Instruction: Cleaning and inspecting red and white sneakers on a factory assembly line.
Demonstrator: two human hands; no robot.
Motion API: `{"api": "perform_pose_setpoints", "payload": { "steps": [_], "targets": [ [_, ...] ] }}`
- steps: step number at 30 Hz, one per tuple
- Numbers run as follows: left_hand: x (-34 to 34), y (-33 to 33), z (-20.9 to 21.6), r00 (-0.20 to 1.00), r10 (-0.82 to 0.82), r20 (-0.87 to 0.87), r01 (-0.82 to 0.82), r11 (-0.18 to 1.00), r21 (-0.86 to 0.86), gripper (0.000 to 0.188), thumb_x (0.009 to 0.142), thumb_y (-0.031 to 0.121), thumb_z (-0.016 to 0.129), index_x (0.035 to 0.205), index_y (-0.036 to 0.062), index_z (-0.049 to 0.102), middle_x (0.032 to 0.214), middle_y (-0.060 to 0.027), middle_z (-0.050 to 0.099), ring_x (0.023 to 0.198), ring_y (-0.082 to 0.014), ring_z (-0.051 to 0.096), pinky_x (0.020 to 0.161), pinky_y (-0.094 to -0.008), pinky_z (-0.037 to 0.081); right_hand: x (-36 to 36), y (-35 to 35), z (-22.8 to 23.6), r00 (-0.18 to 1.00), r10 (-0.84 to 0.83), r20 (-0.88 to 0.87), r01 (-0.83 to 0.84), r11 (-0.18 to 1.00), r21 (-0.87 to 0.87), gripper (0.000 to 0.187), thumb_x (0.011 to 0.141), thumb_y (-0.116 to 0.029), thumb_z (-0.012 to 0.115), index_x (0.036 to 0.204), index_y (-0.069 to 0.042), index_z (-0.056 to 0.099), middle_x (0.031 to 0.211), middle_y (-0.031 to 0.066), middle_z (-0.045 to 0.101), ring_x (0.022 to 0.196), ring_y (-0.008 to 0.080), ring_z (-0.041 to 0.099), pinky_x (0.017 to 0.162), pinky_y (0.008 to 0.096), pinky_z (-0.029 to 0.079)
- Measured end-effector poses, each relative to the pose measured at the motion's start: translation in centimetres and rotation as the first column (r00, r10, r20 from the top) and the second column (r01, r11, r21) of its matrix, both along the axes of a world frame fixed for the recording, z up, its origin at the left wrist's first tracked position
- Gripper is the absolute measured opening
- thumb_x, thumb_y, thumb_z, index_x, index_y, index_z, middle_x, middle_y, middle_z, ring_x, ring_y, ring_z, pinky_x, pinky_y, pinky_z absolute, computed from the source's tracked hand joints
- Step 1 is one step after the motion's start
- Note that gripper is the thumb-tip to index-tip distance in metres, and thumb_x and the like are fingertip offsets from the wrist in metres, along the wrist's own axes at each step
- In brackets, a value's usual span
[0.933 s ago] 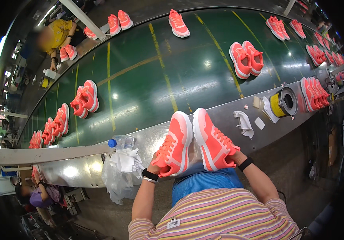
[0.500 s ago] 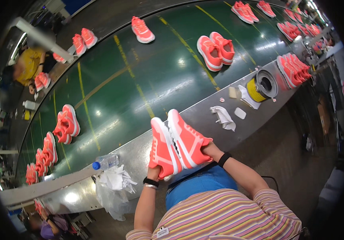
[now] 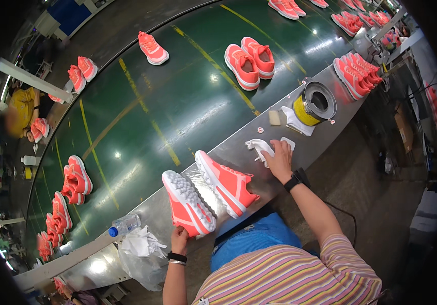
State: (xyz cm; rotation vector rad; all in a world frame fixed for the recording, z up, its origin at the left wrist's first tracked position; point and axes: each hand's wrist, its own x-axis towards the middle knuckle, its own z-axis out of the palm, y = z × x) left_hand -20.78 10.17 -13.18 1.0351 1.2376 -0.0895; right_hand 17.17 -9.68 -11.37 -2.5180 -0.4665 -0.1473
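Note:
My left hand [image 3: 179, 240] is closed on the heel of a coral sneaker [image 3: 182, 203], tilted so its bumpy white sole faces up and right. Beside it on the metal ledge lies a second coral sneaker [image 3: 224, 184] on its side, which neither hand touches. My right hand [image 3: 279, 161] reaches over a crumpled white cloth [image 3: 257, 147], its fingers apart and the thumb side at the cloth. A small white pad [image 3: 290, 144] lies partly behind those fingers.
A yellow-and-grey can [image 3: 314, 105] stands on white paper beside a beige block [image 3: 274, 118]. Coral sneakers [image 3: 249, 62] lie on the green conveyor belt [image 3: 142, 122]. At left are a clear bottle [image 3: 125, 224] and a plastic bag of white scraps [image 3: 142, 249]. Another person [image 3: 23, 109] sits across the belt.
My right hand has let go of the right sneaker and moved right to the white cloth. The sneakers now lie on the ledge, the left one turned sole outward. The view has shifted.

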Motion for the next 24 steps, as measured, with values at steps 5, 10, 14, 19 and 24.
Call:
{"api": "perform_pose_setpoints", "payload": {
  "steps": [5, 10, 14, 19, 24],
  "targets": [
    [-0.3, -1.8, 4.0, 0.946, 0.296, -0.135, -0.268, 0.944, 0.194, 0.028, 0.086, 0.017, 0.056, 0.11, 0.0039, 0.048, 0.097, -0.0057, 0.057, 0.082, -0.0137, 0.056, 0.067, -0.0303, 0.047, 1.8, -1.9, 2.0, 0.924, 0.138, -0.356, -0.109, 0.989, 0.101, 0.018, 0.07, -0.014, 0.068, 0.078, -0.004, 0.056, 0.092, 0.0089, 0.056, 0.091, 0.0293, 0.051, 0.083, 0.0391, 0.039],
    [6.1, -2.8, 10.0, 0.955, 0.22, 0.2, -0.297, 0.737, 0.607, 0.02, 0.087, 0.01, 0.052, 0.105, 0.0037, 0.047, 0.099, -0.0058, 0.054, 0.09, -0.0135, 0.053, 0.074, -0.0275, 0.047, 3.5, -4.2, 8.3, 0.814, 0.473, -0.336, -0.15, 0.732, 0.665, 0.015, 0.07, 0.0, 0.058, 0.071, -0.003, 0.043, 0.101, 0.0111, 0.062, 0.111, 0.0245, 0.051, 0.09, 0.0329, 0.04],
    [13.7, -4.6, 12.7, 0.911, 0.134, 0.391, -0.335, 0.794, 0.507, 0.018, 0.086, 0.001, 0.049, 0.103, -0.0009, 0.048, 0.096, -0.0076, 0.053, 0.086, -0.0141, 0.053, 0.077, -0.0268, 0.046, 6.4, -6.6, 11.9, 0.713, 0.532, -0.456, 0.121, 0.547, 0.828, 0.014, 0.079, 0.0, 0.055, 0.075, -0.004, 0.042, 0.084, 0.0133, 0.064, 0.086, 0.0169, 0.061, 0.074, 0.0268, 0.047],
    [16.2, -6.3, 11.7, 0.915, 0.026, 0.403, -0.24, 0.838, 0.49, 0.017, 0.086, 0.001, 0.049, 0.103, -0.0013, 0.048, 0.095, -0.0079, 0.054, 0.084, -0.0138, 0.054, 0.078, -0.0264, 0.046, 14.7, -12.0, 10.7, 0.846, 0.239, -0.477, 0.073, 0.834, 0.547, 0.014, 0.084, -0.004, 0.056, 0.098, 0.0, 0.053, 0.079, 0.0087, 0.061, 0.072, 0.0171, 0.061, 0.067, 0.03, 0.049],
    [16.0, -7.9, 10.2, 0.949, 0.013, 0.315, -0.174, 0.855, 0.488, 0.018, 0.085, 0.001, 0.051, 0.103, -0.0013, 0.048, 0.093, -0.007, 0.054, 0.082, -0.0116, 0.052, 0.075, -0.0232, 0.044, 21.1, -11.9, 9.6, 0.949, 0.307, -0.076, -0.303, 0.951, 0.065, 0.022, 0.078, 0.001, 0.056, 0.099, -0.003, 0.059, 0.087, 0.0157, 0.062, 0.082, 0.0327, 0.06, 0.072, 0.0388, 0.048]
  ]
}}
